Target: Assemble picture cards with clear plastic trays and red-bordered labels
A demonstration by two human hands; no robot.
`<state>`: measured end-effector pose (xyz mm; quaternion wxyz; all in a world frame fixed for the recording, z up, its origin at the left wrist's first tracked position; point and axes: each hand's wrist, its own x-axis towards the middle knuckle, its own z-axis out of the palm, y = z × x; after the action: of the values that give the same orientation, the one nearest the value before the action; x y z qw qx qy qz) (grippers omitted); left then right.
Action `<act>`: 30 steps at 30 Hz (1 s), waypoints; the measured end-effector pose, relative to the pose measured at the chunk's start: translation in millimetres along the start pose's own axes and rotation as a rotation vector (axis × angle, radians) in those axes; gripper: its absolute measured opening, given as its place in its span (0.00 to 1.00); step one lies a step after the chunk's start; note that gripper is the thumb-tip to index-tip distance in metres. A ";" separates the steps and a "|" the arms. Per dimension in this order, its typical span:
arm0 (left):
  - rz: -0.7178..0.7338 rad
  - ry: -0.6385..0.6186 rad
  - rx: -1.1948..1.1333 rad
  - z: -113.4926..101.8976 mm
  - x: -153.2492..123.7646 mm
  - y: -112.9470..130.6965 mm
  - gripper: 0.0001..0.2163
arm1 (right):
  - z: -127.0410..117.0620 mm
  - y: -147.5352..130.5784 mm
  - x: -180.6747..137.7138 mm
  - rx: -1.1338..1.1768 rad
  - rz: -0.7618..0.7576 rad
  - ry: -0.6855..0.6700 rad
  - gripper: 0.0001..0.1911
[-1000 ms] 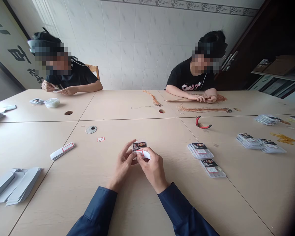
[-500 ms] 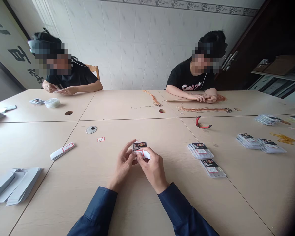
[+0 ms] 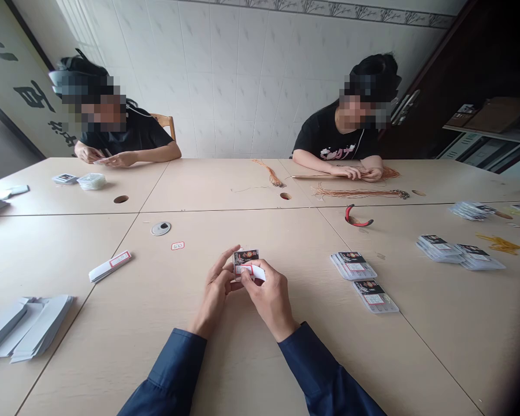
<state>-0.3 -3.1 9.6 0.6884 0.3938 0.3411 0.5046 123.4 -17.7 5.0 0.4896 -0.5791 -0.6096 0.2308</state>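
From where I sit, the work looks to be at its labelling step: a red-bordered label (image 3: 244, 269) lies against the face of the dark-topped small box (image 3: 246, 256), held up above the table (image 3: 156, 370) between my two hands. My left hand (image 3: 214, 289) is part curled, its fingers bracing the box at the left edge and underneath. My right hand (image 3: 264, 292) is closed in a pinch on the curling white strip (image 3: 259, 273), thumb over the label end. I can't tell whether the label has stuck down. To the right sit a stack of boxes (image 3: 353, 266) and a single box (image 3: 376, 296), each with a label below its dark card, which I take as the pattern to match. I judge the next move calls for the label held square, firm thumb pressure, and a steady left-hand brace so the box doesn't twist.
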 end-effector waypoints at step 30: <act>0.014 0.023 0.110 7.1 0.7 4.6 0.27 | 0.1 0.4 -0.1 0.006 0.006 -0.013 0.07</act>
<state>4.1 -3.0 16.8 0.6583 0.4277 0.3735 0.4941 123.6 -17.6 4.6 0.4865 -0.5782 -0.6102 0.2379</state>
